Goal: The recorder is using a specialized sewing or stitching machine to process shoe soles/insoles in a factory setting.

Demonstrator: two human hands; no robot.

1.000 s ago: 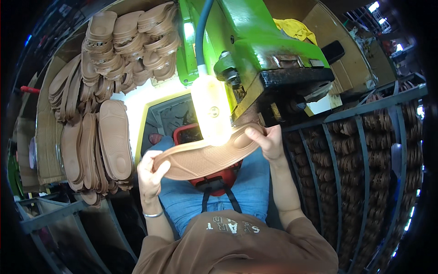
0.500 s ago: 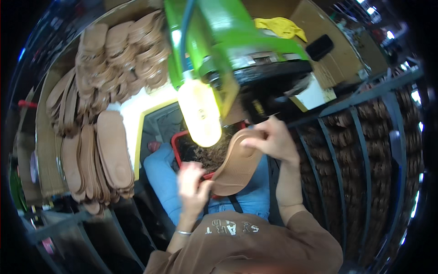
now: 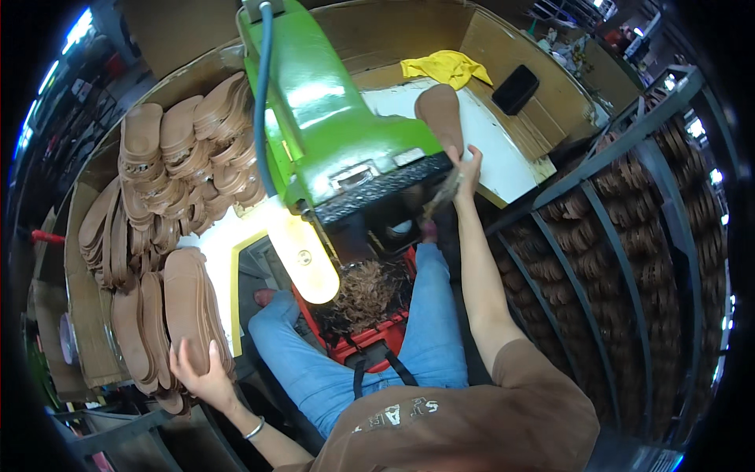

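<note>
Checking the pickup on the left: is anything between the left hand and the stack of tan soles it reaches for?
Nothing visible: the left hand already rests its fingers on the nearest upright tan sole in the stack.

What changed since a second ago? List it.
Both hands held one tan sole under the lamp. Now the right hand has carried it right to the white bench; the left hand let go and reached the stacked soles at left. Green machine and lamp stayed.
</note>
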